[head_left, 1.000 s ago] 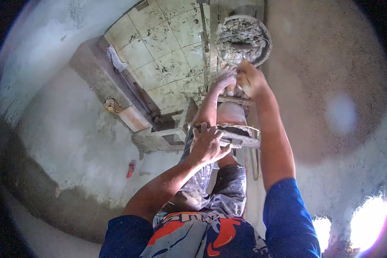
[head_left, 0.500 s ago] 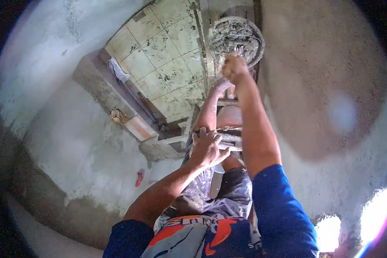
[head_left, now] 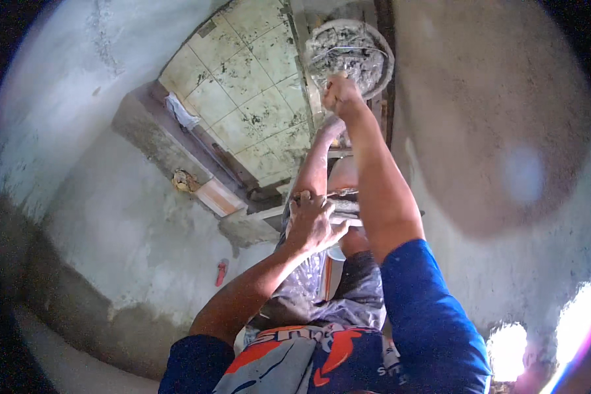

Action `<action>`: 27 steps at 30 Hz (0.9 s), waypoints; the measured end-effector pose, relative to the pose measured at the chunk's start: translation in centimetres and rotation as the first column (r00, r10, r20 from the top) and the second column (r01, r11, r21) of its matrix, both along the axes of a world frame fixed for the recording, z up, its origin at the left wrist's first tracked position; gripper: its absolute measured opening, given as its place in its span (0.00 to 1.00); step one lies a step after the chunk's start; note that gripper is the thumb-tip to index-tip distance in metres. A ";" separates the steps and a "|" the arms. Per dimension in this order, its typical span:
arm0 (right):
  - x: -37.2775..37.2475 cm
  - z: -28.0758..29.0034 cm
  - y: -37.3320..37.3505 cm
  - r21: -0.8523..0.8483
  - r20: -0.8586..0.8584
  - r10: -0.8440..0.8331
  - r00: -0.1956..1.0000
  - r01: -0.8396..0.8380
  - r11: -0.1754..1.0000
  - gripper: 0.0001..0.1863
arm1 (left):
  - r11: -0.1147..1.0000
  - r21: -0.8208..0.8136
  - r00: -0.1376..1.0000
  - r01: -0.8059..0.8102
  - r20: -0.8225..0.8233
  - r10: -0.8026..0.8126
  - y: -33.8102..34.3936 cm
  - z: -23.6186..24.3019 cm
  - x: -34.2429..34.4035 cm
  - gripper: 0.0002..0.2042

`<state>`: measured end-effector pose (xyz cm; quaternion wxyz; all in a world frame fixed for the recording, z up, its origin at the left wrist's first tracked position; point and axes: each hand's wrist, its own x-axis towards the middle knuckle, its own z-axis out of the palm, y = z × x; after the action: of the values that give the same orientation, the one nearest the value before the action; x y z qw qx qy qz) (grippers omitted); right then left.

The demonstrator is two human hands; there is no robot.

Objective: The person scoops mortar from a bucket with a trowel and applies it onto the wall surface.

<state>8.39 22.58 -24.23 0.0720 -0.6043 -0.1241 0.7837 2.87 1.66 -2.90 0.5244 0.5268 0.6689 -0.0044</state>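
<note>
My right hand [head_left: 343, 95] is stretched forward over the near side of a round bucket [head_left: 389, 69]. Its fingers are curled into a grip, and what they hold is hidden by the fist and blends with the grey. Wet mortar [head_left: 348, 62] fills the bucket, with a thin wire handle lying across its top. Back near my body, my left hand [head_left: 312, 224] rests on my left knee with thumb and fingers spread, holding nothing. Beside its thumb is a pale, mortar-smeared ladder-like step [head_left: 345, 215].
Splattered floor tiles [head_left: 243, 85] lie below on the left, edged by a rough ledge [head_left: 157, 141] with a white cloth [head_left: 180, 113] and a tile piece [head_left: 220, 197]. A plastered wall [head_left: 486, 118] rises close on the right. A small red object [head_left: 221, 272] sits lower left.
My right hand has shifted slightly left and toward the bucket's near rim, still closed. The left hand stays on the knee. The whole view has tilted a little.
</note>
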 end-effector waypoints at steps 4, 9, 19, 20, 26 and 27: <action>-2.3 13.5 -2.3 -0.233 -0.119 -0.125 0.985 0.095 0.968 0.09 | 0.985 -0.141 0.977 0.097 -0.174 -0.121 -4.0 1.8 -4.1 0.25; 1.7 4.0 2.3 -0.267 -0.115 -0.062 0.991 0.030 0.963 0.07 | 0.995 -0.069 0.996 0.076 -0.051 -0.080 -0.9 1.4 -0.6 0.24; -0.5 16.2 -1.9 -0.072 -0.066 0.139 0.988 -0.144 0.987 0.08 | 0.990 -0.125 0.986 0.072 -0.139 -0.089 -1.3 3.0 -3.2 0.24; -0.7 17.1 -1.5 -0.132 -0.127 0.084 0.988 -0.101 0.986 0.06 | 0.988 -0.132 0.986 0.077 -0.137 -0.095 -1.4 2.9 -3.7 0.24; 1.4 0.0 0.8 -0.089 -0.033 -0.065 0.997 0.062 0.994 0.07 | 0.986 0.086 0.984 0.142 -0.119 -0.131 0.8 1.6 0.3 0.20; 0.9 0.5 0.0 -0.113 -0.056 -0.180 0.982 0.173 0.978 0.07 | 0.989 0.096 0.989 0.109 -0.113 -0.098 0.6 1.4 0.0 0.20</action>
<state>9.25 22.62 -23.77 0.1125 -0.5897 -0.0250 0.7993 2.90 2.29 -1.54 0.4588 0.5861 0.6674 -0.0261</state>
